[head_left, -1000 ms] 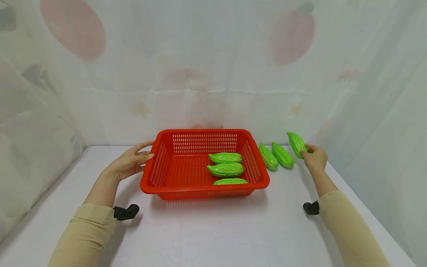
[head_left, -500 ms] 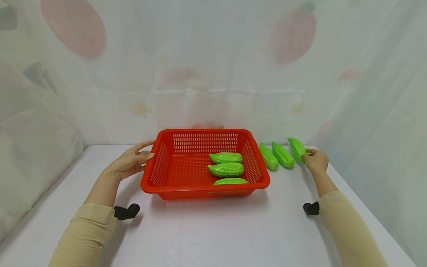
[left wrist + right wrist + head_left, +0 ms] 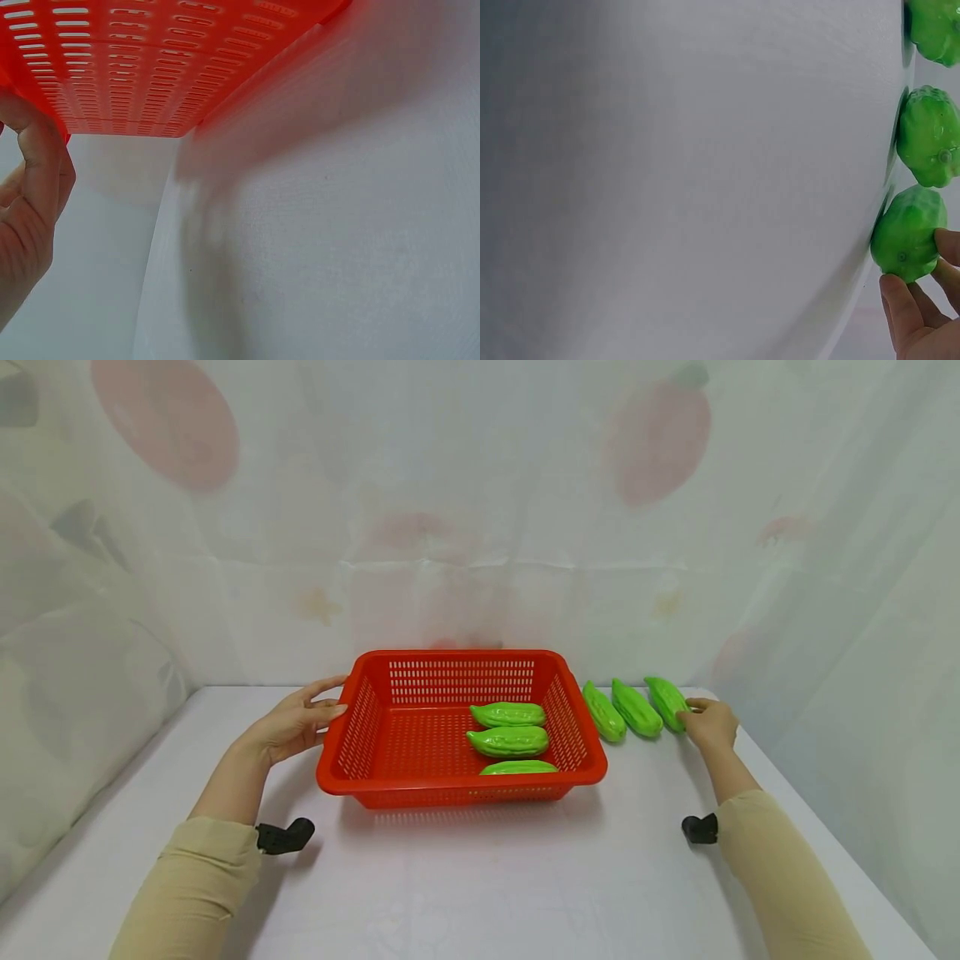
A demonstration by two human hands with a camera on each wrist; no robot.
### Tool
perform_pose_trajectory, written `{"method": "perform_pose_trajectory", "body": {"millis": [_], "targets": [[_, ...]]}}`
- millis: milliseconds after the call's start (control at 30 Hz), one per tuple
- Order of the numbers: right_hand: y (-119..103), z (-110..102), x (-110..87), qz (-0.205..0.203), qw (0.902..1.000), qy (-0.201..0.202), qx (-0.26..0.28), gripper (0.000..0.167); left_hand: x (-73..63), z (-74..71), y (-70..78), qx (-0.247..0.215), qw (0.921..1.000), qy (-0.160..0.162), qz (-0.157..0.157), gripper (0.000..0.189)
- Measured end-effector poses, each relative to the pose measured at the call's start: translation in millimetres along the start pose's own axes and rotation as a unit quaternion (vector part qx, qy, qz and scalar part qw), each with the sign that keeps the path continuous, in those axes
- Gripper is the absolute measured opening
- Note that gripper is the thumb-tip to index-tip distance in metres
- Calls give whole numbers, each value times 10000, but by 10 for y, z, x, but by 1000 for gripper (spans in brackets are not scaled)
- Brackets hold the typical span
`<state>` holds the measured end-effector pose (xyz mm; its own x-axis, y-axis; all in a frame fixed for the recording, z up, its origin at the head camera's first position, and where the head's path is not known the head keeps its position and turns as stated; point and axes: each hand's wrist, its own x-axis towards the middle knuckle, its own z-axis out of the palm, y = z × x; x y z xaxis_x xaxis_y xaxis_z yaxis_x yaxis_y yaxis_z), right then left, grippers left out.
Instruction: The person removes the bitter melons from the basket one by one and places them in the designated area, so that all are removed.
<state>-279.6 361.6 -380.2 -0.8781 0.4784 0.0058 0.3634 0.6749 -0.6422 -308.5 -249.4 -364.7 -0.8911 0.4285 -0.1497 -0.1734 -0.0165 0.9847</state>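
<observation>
A pale, wrinkled curtain with faded fruit prints forms the background. Before it extends a white table. Near the table's far edge stands a red plastic basket, rectangular, with slotted walls and a broad rim. Two beige sleeves enter from below, the left sleeve and the right sleeve, both leaving the wrists bare. The left hand holds the basket's left rim with bent fingers; the left wrist view shows them close against the outer side of the slotted wall. The right hand pinches the near end of the outermost gourd, thumb and fingers clamped on its sides; this gourd is at the table's far right, its pointed end directed away from the person. Just beside it lies the middle gourd, and next, close to the basket's right wall, the innermost gourd. Inside the basket, in its right half, lie the rear gourd, the central gourd and the front gourd, the last partly hidden by the rim. A small black device projects from the left cuff, a matching device from the right.
</observation>
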Motion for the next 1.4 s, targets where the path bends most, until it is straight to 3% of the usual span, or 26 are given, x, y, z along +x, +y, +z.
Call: {"method": "perform_pose_trajectory", "body": {"millis": [1400], "targets": [[-4, -1, 0, 53, 9999, 59, -152, 53, -8, 24, 11, 31, 10000, 5, 44, 73]]}}
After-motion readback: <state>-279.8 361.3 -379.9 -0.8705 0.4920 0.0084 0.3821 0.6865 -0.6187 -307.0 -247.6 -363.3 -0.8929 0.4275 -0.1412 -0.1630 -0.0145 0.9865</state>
